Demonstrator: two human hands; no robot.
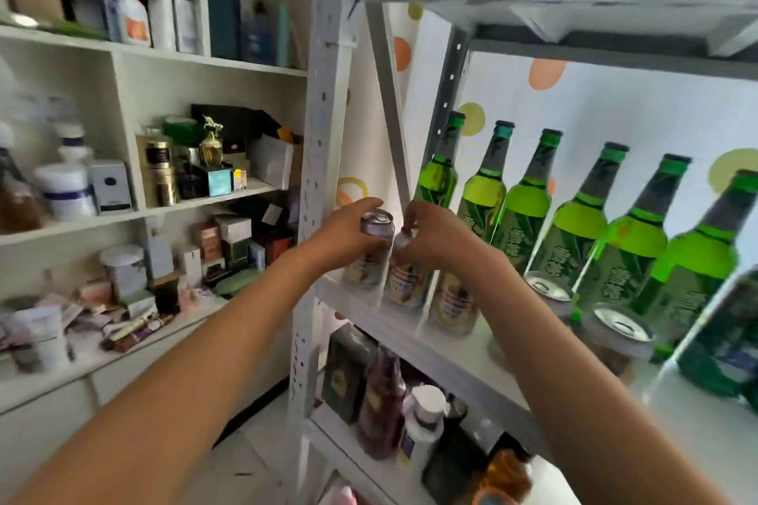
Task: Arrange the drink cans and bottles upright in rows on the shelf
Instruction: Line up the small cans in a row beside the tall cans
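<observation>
My left hand point(348, 236) has its grip wrapped round a silver printed drink can point(371, 248); my right hand point(432, 236) pinches the neighbouring can's point(406, 271) top. Both stand at the white metal shelf's point(410, 334) left end, fronting tall green glass bottles point(574, 225). I judge I'm squaring this row; next, nudge gently, since the front edge is close.

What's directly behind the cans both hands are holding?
Behind the left can and right can, only dotted wallpaper shows; the green bottles start further right. The hands cover the rest.
</observation>
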